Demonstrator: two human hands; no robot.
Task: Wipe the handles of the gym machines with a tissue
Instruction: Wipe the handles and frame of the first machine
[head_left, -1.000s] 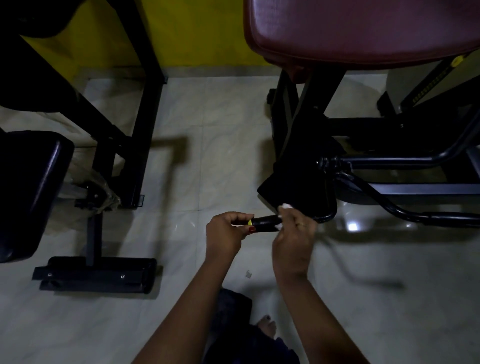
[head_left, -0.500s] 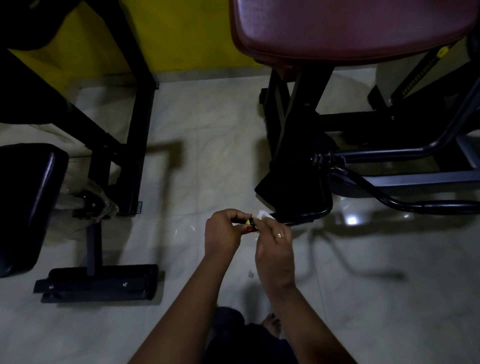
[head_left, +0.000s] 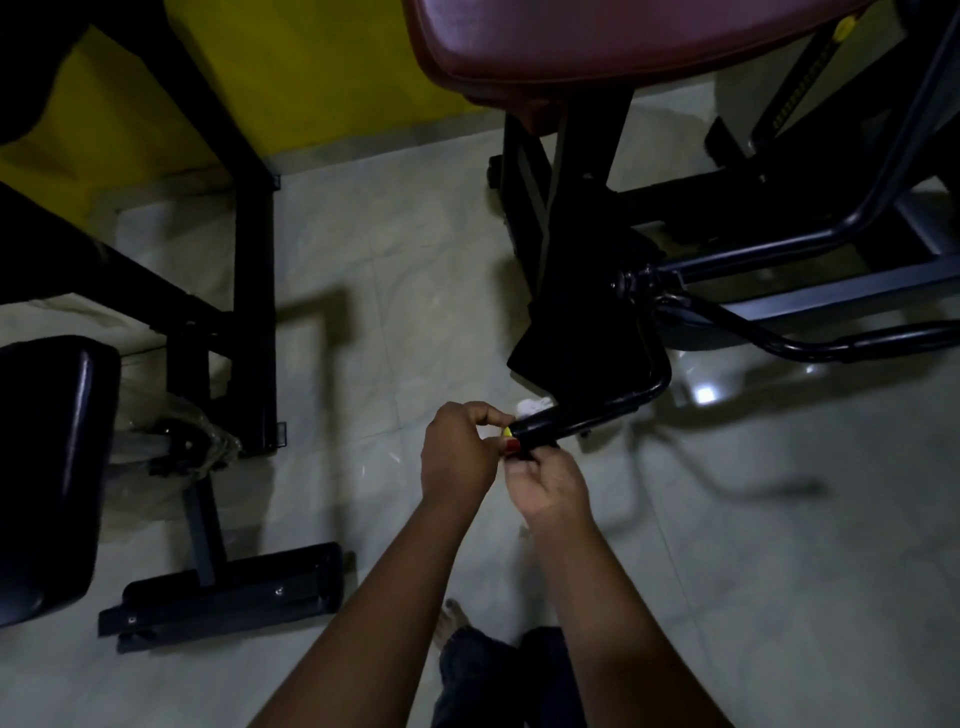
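- Far left: a black pad (head_left: 49, 467) is sitting at the frame edge. Beside it a black frame (head_left: 254, 312) is standing on the pale tiled floor (head_left: 395, 291), with its foot bar (head_left: 228, 592) lying flat nearer to me.
- Behind the frame, a yellow wall (head_left: 322, 73) is meeting the floor.
- My left hand (head_left: 460, 457) is reaching in from below with its fingers curled. Forefinger and thumb are pinching the yellow-capped end of the handle (head_left: 563, 423).
- The handle is a black grip lying nearly level above the floor and running rightward into a bent black tube (head_left: 657, 384) of the right-hand machine.
- The tissue (head_left: 532, 404) is showing as a small white wad on the far side of the handle, touching it, just right of the yellow cap.
- My right hand (head_left: 550, 483) is cupping the handle from underneath, fingers curling up round it and holding the tissue against it. The fingertips themselves are hidden behind the grip.
- Below both forearms, my foot (head_left: 453, 621) is standing on the floor.
- Upper right: a maroon pad (head_left: 623, 41) is overhanging the machine's dark frame.
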